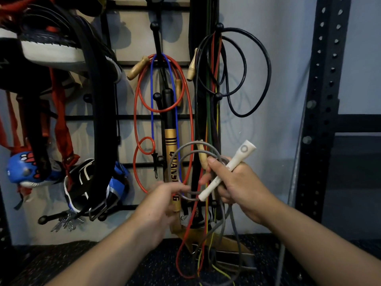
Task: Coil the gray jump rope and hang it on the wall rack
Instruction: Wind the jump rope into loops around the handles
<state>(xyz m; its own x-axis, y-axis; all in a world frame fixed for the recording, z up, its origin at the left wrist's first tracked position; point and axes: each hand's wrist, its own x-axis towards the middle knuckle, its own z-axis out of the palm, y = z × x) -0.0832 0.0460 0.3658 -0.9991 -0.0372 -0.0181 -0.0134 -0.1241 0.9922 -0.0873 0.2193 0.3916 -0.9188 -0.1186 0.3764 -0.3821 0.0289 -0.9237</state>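
The gray jump rope [177, 156] forms two loops in front of the wall rack [144, 117]. My right hand [241, 186] grips its white handle [231, 168], which points up and to the right, and pinches the loops under the thumb. My left hand [162, 201] holds the lower part of the gray loops with its fingers curled around the cord. More gray cord hangs from my right hand down to the floor. The rack's black pegs [156, 97] stick out above my hands.
Red and blue ropes with wooden handles [165, 83] hang from the middle pegs, a black rope [247, 69] from the right peg. Belts, straps and blue gloves [26, 170] hang left. A black perforated steel upright [323, 100] stands right. Dark rubber flooring lies below.
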